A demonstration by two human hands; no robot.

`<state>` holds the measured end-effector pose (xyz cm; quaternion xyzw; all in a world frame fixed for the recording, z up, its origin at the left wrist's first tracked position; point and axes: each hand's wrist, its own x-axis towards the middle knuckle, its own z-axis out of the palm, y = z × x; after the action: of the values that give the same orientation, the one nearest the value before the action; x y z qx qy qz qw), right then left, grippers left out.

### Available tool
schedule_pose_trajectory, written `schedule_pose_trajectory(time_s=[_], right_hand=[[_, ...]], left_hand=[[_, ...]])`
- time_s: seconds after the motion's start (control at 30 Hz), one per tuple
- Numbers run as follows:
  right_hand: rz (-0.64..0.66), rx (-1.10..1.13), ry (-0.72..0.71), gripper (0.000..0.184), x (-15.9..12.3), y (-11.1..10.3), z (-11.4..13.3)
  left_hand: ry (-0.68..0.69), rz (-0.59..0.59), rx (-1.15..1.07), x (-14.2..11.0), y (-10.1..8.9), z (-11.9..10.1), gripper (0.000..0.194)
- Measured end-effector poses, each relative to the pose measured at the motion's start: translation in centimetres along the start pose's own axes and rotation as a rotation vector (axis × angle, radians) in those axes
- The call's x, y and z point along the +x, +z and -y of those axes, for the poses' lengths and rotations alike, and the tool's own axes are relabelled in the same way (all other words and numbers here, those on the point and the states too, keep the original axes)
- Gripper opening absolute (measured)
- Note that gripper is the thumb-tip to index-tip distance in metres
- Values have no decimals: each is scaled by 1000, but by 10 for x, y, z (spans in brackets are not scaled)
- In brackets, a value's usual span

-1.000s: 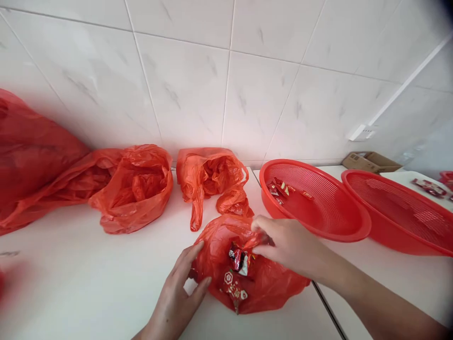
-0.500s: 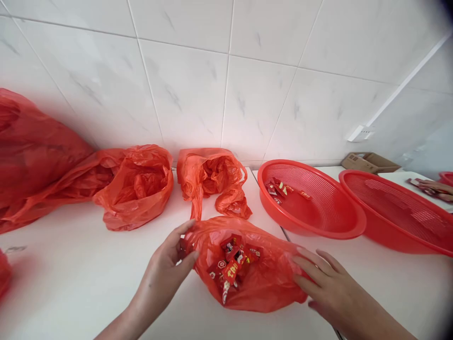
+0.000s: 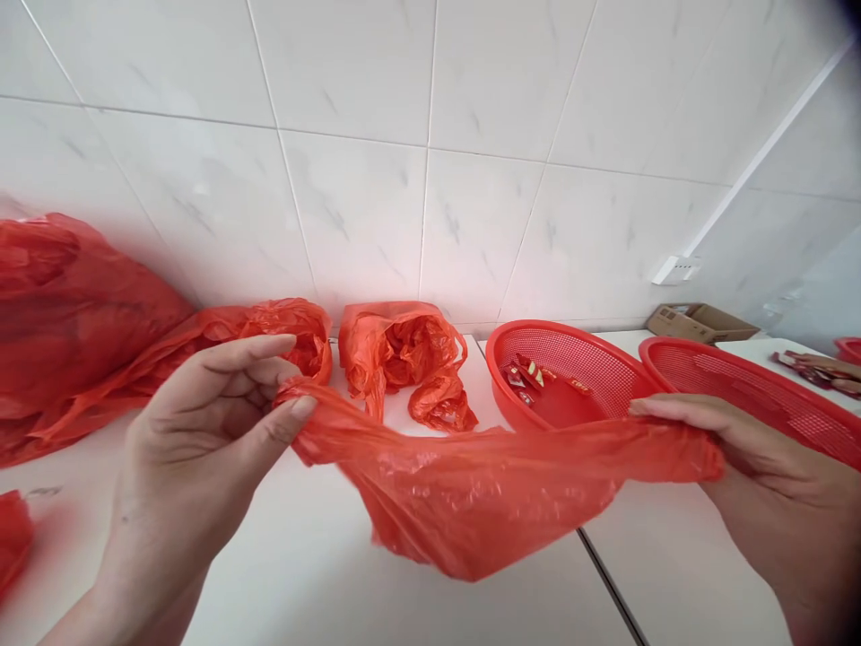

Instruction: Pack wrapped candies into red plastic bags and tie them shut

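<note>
A red plastic bag (image 3: 484, 502) is stretched sideways between my two hands, raised above the white table. My left hand (image 3: 202, 440) pinches one end of it between thumb and fingers. At the other end my right hand (image 3: 753, 475) grips the plastic, its thumb on top and its fingers mostly hidden. The bag sags in the middle, and its contents are hidden by the plastic. Behind it stands a red mesh basket (image 3: 571, 359) with several small wrapped packets (image 3: 528, 372) in it.
Crumpled red bags (image 3: 407, 354) stand by the tiled wall, with a large full-looking red bag (image 3: 87, 314) at the left. A second red basket (image 3: 746, 377) is at the right. Beyond it are a cardboard box (image 3: 700, 321) and another person's hand (image 3: 830, 366) near dark packets.
Both hands have lifted the bag off the table, pulling its opening taut and narrow. The wrapped packets seen inside it before are out of sight.
</note>
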<state>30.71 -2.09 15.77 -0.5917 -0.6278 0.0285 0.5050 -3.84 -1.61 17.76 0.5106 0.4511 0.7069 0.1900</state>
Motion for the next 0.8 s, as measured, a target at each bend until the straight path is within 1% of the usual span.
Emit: schedule_pose_trajectory(time_s=[0.07, 0.13, 0.17, 0.2, 0.23, 0.27, 0.3, 0.37, 0.4, 0.43, 0.47, 0.5, 0.57, 0.63, 0.67, 0.73, 0.8], right_hand=[[42, 70, 119, 22, 3, 5, 5], [77, 74, 216, 21, 7, 6, 6], [72, 73, 226, 21, 9, 6, 4], [62, 87, 200, 22, 11, 6, 2], [71, 108, 140, 21, 14, 8, -2], [131, 121, 67, 20, 16, 10, -6], [248, 111, -3, 17, 18, 14, -10], [544, 44, -105, 14, 20, 23, -16], [641, 6, -130, 17, 21, 27, -18], [665, -12, -142, 19, 21, 31, -18], [626, 1, -151, 21, 21, 33, -18], [555, 48, -161, 20, 21, 34, -17], [442, 198, -129, 15, 20, 37, -11], [417, 404, 5, 12, 17, 43, -3], [420, 529, 105, 14, 15, 50, 3], [425, 790, 319, 18, 9, 66, 17], [456, 1025, 453, 20, 0, 84, 33]], left_hand=[[1, 21, 33, 2, -5, 3, 43], [2, 13, 35, 5, -10, 7, 42], [9, -23, 32, 6, -12, 9, 40], [20, -64, 27, 7, -14, 11, 38], [28, -99, 23, 8, -16, 13, 37], [33, -127, 31, 9, -17, 15, 37], [32, -137, 53, 9, -18, 18, 38], [4, -94, 129, 10, -20, 23, 36], [-7, -62, 158, 10, -20, 24, 35], [-3, -45, 167, 11, -20, 25, 33], [2, -39, 151, 11, -19, 25, 31], [4, -40, 116, 11, -18, 23, 31], [-15, -51, 38, 11, -15, 17, 29], [-59, -10, -10, 9, -11, 9, 26], [-57, 40, -25, 7, -9, 6, 25], [-4, 168, -36, 4, -6, 2, 27], [72, 292, -4, 1, -1, 2, 29]])
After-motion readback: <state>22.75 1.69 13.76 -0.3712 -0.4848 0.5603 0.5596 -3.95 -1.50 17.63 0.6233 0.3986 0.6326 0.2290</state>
